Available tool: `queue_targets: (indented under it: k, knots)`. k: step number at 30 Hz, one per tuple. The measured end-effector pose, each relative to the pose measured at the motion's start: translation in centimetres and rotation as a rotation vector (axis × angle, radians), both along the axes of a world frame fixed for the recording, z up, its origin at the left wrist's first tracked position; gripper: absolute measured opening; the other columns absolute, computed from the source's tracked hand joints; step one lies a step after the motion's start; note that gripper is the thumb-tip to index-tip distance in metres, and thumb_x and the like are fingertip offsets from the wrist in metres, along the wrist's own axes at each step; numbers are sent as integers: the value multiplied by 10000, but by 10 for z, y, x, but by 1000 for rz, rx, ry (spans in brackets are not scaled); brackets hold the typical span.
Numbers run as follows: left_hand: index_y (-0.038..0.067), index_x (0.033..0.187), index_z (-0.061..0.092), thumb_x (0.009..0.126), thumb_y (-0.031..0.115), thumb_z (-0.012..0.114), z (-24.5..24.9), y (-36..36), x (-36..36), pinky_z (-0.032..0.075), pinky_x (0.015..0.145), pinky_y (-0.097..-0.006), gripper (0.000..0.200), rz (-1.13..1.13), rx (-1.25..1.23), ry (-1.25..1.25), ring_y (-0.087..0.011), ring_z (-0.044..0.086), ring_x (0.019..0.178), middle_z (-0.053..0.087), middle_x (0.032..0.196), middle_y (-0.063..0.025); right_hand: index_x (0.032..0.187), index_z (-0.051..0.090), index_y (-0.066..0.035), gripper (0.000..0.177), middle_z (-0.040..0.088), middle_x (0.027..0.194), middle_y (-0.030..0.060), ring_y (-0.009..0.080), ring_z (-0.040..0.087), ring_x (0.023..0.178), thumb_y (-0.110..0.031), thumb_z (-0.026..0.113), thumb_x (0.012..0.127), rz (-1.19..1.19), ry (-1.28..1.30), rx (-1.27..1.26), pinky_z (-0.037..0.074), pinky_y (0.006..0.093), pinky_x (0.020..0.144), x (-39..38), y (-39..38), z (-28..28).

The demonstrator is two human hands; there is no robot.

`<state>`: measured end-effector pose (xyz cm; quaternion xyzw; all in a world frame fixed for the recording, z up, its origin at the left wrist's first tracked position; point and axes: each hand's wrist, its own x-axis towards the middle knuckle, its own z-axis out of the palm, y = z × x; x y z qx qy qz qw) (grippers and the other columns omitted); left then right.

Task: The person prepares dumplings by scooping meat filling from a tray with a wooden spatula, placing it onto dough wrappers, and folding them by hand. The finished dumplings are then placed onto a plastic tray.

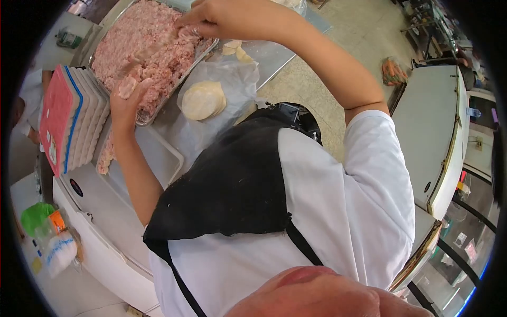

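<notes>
Two hands work over your tray (205,53) of minced filling (150,39): your left hand (125,105) cups a dumpling wrapper (127,86) at the near rim; your right hand (214,18) pinches filling. A wrapper stack (203,99) lies beside the tray.

A food-shop kitchen: a steel tray of minced meat (150,47), stacked dumpling wrappers (203,100), and white chest freezers (430,132).

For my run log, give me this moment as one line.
left hand holds wrapper | right hand at minced meat in tray | wrapper stack beside tray
</notes>
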<state>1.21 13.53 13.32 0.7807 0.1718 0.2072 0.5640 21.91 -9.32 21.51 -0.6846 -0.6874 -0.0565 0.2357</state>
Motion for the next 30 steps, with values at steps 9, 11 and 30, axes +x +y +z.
queue_targets:
  k: [9, 11, 30]
  knots:
    - [13, 1033, 636, 791, 116, 761, -3, 9, -16, 432, 593, -218, 291, 120, -98, -19, -70, 544, 690, 628, 872, -17, 1161, 645, -162, 291, 668, 1043, 115, 292, 642, 879, -242, 580, 890, -21, -37, -18, 514, 390, 754, -15, 16, -5]
    - [10, 1045, 635, 797, 139, 756, -1, 10, -14, 438, 612, -221, 305, 136, -75, 37, -78, 554, 711, 635, 887, -24, 1156, 646, -167, 290, 665, 1055, 108, 291, 641, 886, -244, 590, 881, -5, 3, -12, 510, 394, 764, -20, 25, -21]
    - [23, 1188, 542, 825, 199, 646, -34, -28, 64, 507, 744, -332, 417, 342, -546, 6, -186, 631, 881, 635, 1047, -118, 1222, 595, -56, 318, 653, 1094, 164, 295, 610, 1000, -203, 524, 949, 83, 512, -297, 466, 363, 865, 127, 20, -71]
